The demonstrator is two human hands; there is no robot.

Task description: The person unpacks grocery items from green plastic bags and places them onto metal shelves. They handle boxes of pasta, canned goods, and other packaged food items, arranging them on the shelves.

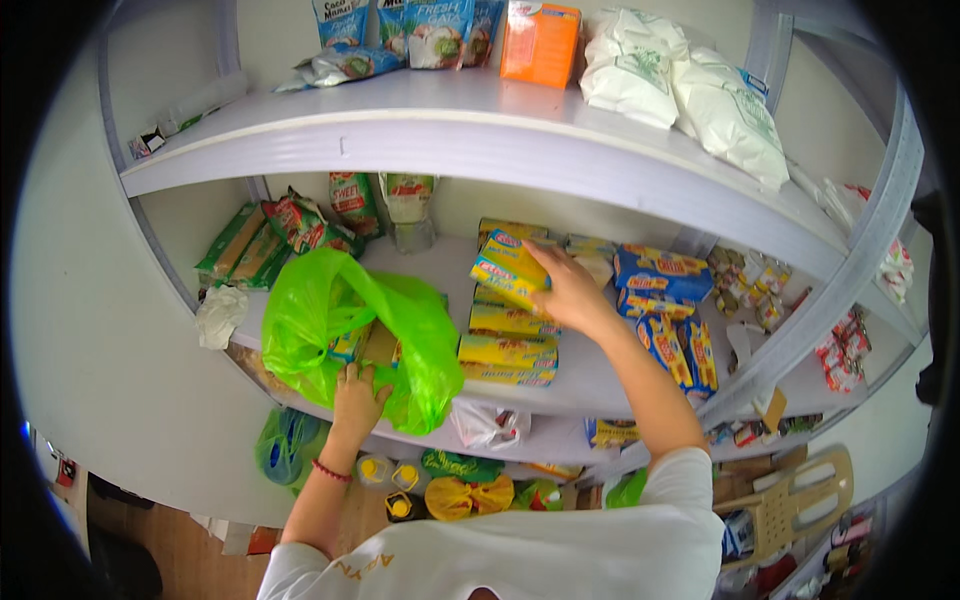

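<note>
My right hand (574,289) grips a yellow and blue carton (511,262), holding it tilted above the shelf. Under and in front of it, similar yellow cartons (508,349) lie stacked in a row. To the left stands a bright green plastic bag (420,330) with its mouth gaping. My left hand (360,394) holds the near rim of that bag, fingers over the edge. Inside the bag, part of a yellow and blue carton (351,341) and some brown cardboard (380,349) show; the folds hide the rest.
Blue biscuit packs (664,274) and small cans (750,277) sit to the right. Red and green pouches (307,221) stand at the back left. The upper shelf's edge (465,142) runs above my hands. Yellow-capped bottles (405,476) stand below; a beige plastic chair (787,510) is at lower right.
</note>
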